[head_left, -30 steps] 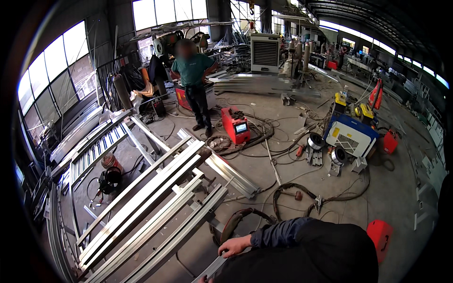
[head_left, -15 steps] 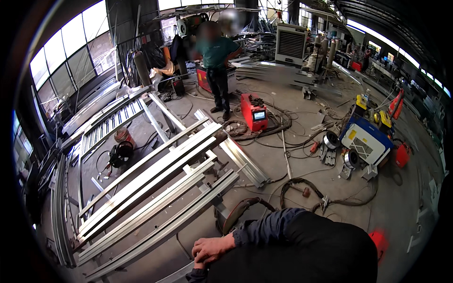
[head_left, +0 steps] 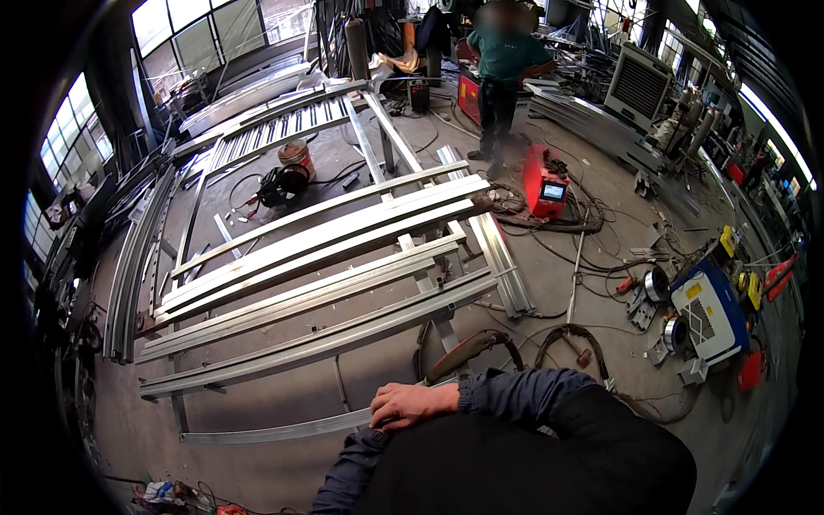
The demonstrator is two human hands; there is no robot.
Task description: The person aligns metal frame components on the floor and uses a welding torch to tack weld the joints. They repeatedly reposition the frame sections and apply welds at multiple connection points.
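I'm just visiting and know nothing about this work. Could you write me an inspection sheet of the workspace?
Surface: grey floor, with small scraps scattered about.
Job's things: long silver bars lie roughly side by side; the nearest bar runs up to the right hand.
Clutter: a reddish bucket beyond the bars; wire spools on the right.
Hands: the right hand lies by the cuff of the left sleeve; its grip is unclear. The left hand cannot be made out.
Cables: dark cables loop over the floor near a red machine.
Surroundings: a person in a green top stands behind that machine; windows at upper left.
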